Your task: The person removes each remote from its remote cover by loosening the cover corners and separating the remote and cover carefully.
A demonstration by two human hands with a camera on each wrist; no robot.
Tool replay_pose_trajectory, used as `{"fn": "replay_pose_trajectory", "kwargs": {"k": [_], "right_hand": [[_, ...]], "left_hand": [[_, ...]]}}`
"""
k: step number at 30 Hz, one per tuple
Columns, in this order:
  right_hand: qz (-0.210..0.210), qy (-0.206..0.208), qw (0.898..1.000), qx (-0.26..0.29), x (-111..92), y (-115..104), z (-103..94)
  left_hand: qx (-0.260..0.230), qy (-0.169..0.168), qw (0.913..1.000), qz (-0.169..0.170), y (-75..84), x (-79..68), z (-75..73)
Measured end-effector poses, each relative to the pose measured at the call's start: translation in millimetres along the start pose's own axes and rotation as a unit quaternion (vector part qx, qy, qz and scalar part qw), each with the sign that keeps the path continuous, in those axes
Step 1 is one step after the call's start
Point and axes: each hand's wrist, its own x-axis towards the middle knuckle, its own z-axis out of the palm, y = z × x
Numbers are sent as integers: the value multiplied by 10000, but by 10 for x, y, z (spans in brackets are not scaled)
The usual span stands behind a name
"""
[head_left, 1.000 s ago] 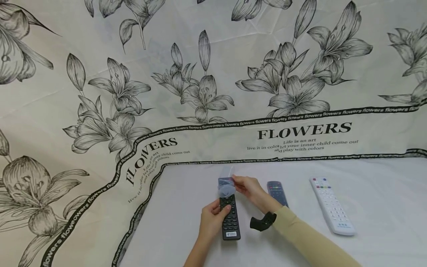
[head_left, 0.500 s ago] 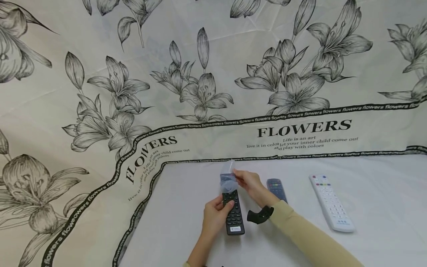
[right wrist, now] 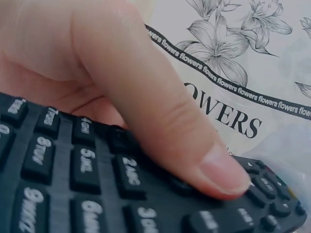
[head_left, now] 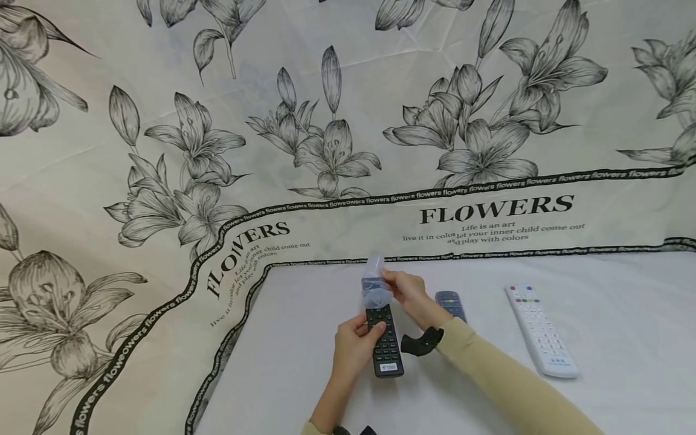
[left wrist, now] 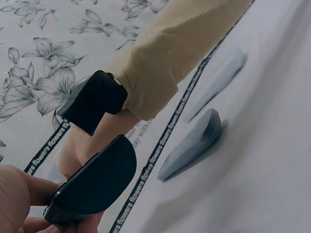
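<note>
In the head view my left hand (head_left: 354,345) grips a black remote control (head_left: 388,351), thumb on its buttoned face. A clear, crumpled plastic sleeve (head_left: 376,296) covers the remote's far end. My right hand (head_left: 409,295) pinches the sleeve's right side near the top; its fingertips are partly hidden. The left wrist view shows the remote's near end (left wrist: 97,179) between the left fingers. Seen from the right wrist, the left thumb (right wrist: 170,111) presses on the remote's keypad (right wrist: 85,170), with blurred plastic (right wrist: 286,150) at the far end.
On the white table (head_left: 462,399), a dark blue-grey remote (head_left: 450,304) lies right of the hands, partly hidden by the right forearm. Farther right lies a white remote (head_left: 542,332). A flower-printed cloth (head_left: 348,232) rises behind and to the left.
Both hands, with the black remote and its sleeve, have shifted slightly away and to the right. The grip looks the same. The other two remotes have stayed in place.
</note>
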Motion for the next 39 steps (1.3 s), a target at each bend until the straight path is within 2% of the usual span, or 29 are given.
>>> {"fn": "replay_pose_trajectory", "kwargs": {"k": [9,13,21,28,33,39], "right_hand": [[442,-306,9978,394,80,19,5],[536,-375,9972,354,106,8,-14],[493,-442,9978,12,132,-18,-33],[483,-528,9972,-193,160,2,-10],[441,-586,9967,-359,183,17,-27],[262,-688,9940,-809,210,37,-52]], "left_hand": [[221,-157,9996,-2,-25,6,-42],[196,-218,9995,-74,-27,-17,-38],[82,-322,9994,-86,-44,-35,-49],[340,-387,9986,-82,-62,-36,-108],[296,-513,9982,22,-72,-67,-123],[260,-620,9976,-169,-95,-97,-131]]}}
